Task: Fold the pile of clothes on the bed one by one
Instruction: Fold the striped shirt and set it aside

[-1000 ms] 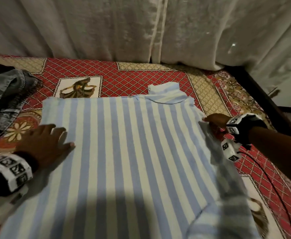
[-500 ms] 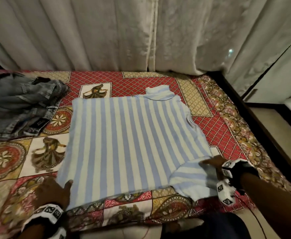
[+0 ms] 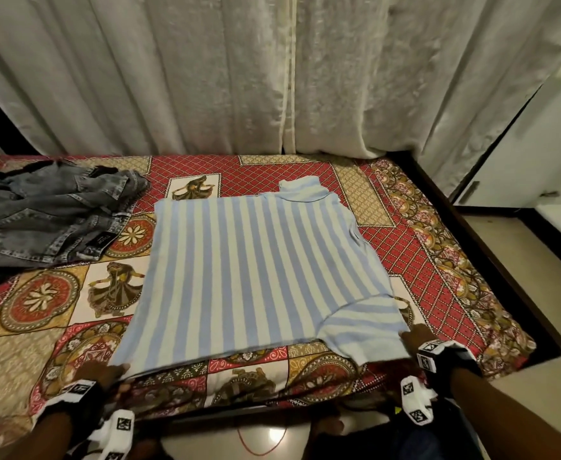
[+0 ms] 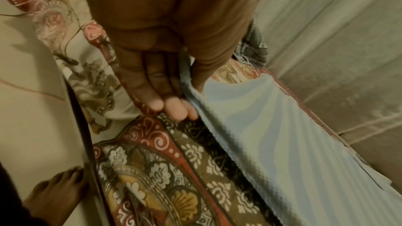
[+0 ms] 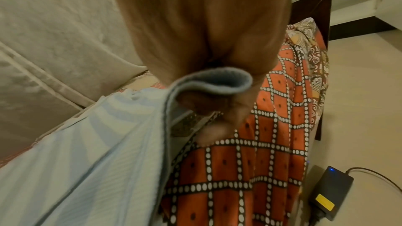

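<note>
A blue-and-white striped shirt (image 3: 249, 273) lies spread flat on the patterned bed cover (image 3: 412, 254), collar toward the curtain. My left hand (image 3: 116, 376) is at its near left corner. In the left wrist view the shirt's hem (image 4: 250, 126) runs between the thumb and fingers of my left hand (image 4: 187, 99), pinched. My right hand (image 3: 413, 336) is at the near right sleeve. In the right wrist view the sleeve edge (image 5: 213, 82) curls over the fingers of my right hand (image 5: 217, 109) and is gripped.
Crumpled grey jeans (image 3: 50, 217) lie at the back left of the bed. White curtains (image 3: 272, 78) hang behind the bed. The dark bed frame (image 3: 491, 260) borders tiled floor on the right. A black power adapter (image 5: 330, 193) lies on the floor, and my bare foot (image 4: 54, 195) stands by the bed.
Both hands have slid from the shirt's upper sides to its near edge. The left went from flat on the cloth to pinching the hem corner; the right now grips the sleeve.
</note>
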